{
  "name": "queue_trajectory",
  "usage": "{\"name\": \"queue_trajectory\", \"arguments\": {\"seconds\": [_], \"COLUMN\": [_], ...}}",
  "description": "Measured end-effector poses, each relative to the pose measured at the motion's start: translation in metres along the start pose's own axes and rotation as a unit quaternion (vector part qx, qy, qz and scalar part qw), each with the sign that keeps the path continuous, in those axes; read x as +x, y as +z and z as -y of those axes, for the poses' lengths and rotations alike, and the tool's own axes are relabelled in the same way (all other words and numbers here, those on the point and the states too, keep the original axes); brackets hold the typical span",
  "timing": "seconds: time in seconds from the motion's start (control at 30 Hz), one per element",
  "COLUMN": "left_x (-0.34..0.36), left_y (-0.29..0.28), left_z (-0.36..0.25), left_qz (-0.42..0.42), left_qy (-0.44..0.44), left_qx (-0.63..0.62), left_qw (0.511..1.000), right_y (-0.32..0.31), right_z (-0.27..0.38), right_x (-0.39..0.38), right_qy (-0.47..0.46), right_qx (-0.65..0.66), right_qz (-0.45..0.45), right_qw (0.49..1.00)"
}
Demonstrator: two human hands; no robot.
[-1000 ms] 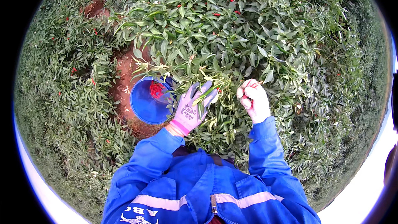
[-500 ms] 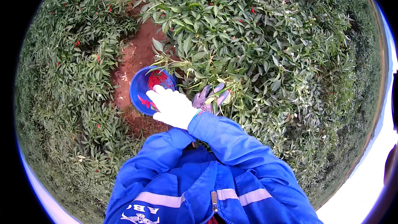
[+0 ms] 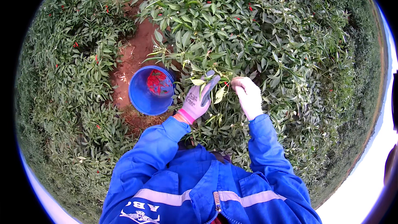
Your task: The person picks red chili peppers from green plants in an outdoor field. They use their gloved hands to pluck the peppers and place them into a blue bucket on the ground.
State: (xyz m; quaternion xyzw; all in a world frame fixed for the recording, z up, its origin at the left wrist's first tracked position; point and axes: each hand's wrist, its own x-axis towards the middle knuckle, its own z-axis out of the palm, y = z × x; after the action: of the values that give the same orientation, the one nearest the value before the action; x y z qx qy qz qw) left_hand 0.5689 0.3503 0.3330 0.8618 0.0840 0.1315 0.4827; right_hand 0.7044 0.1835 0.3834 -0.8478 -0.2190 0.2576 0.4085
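My left hand (image 3: 196, 101), in a lavender glove with grey fingertips, holds a leafy pepper branch (image 3: 219, 93), its fingers curled among the stems. Just right of it is my right hand (image 3: 248, 98) in a white glove, fingertips pinched at the stems beside a small red pepper (image 3: 226, 84); what is between them is too small to make out. A blue bucket (image 3: 141, 101) stands to the left of my left hand, with a pile of red peppers (image 3: 156, 83) inside.
Dense pepper plants (image 3: 282, 37) with green and red fruit and white flowers surround me. A strip of reddish bare soil (image 3: 139, 43) runs up between the rows, behind and left of the bucket. My blue jacket sleeves come up from the lower edge.
My right hand swung left over the bucket, where red peppers fell from it, and is now back right among the stems, pinched. My left hand still grips the branch.
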Motion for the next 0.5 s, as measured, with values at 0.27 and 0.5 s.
{"name": "queue_trajectory", "arguments": {"seconds": [0.27,0.5], "left_x": [0.002,0.013], "left_y": [0.010,0.003], "left_z": [-0.001,-0.005], "left_qz": [-0.019,-0.002], "left_qy": [-0.073,-0.102], "left_qx": [-0.092,-0.112], "left_qw": [0.993,0.988], "right_y": [-0.004,-0.007], "right_z": [0.015,0.018], "right_x": [-0.006,-0.007], "right_qy": [-0.032,0.181], "right_qx": [-0.144,0.184], "right_qz": [0.035,-0.104], "right_qw": [0.989,0.961]}}
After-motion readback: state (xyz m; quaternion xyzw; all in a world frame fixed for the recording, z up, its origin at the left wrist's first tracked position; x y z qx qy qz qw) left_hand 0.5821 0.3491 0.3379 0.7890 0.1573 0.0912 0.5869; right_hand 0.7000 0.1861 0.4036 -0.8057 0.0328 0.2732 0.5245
